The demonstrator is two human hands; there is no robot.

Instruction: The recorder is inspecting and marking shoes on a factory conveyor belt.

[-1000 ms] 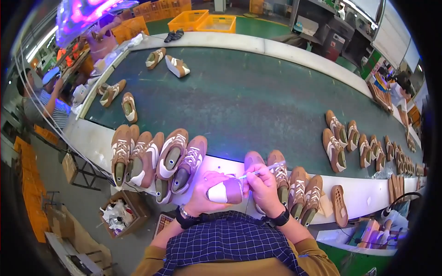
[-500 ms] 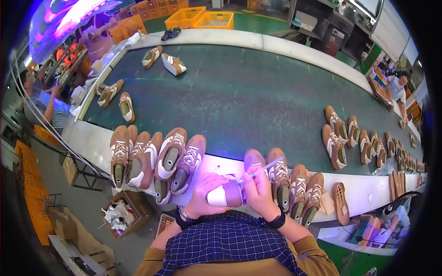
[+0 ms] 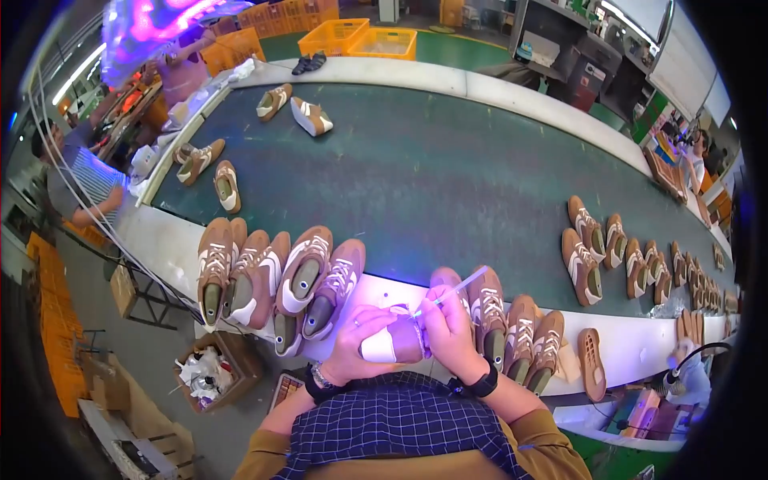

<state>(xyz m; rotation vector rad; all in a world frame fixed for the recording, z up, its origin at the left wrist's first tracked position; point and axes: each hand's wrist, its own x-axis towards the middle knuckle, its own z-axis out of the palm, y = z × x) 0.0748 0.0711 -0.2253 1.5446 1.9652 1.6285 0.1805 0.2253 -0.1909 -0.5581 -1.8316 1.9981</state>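
Observation:
Close to my apron, my left hand [image 3: 354,346] is closed around a brown and white sneaker [image 3: 406,340], whose pale heel end faces me. Violet light falls on it. In my right hand [image 3: 450,334] is a slim, pale, pen-like tool [image 3: 472,278], pinched between the fingers. Its tip meets the shoe's upper edge, though my fingers partly hide the contact. To the left, several brown sneakers [image 3: 308,264] with white laces stand side by side along the white ledge. More sneakers [image 3: 520,324] stand right beside my right hand.
A dark green conveyor belt [image 3: 448,168] lies beyond the white ledge [image 3: 408,290], with sneakers at its far left and right. One loose sole [image 3: 591,364] rests at right. A carton of crumpled waste [image 3: 244,364] stands on the floor at lower left. Co-workers sit at both sides.
The whole view has shifted slightly. My hands keep nearly the same pose on the sneaker, the tool still at its edge. The person at left has lowered an arm; the one at lower right has moved.

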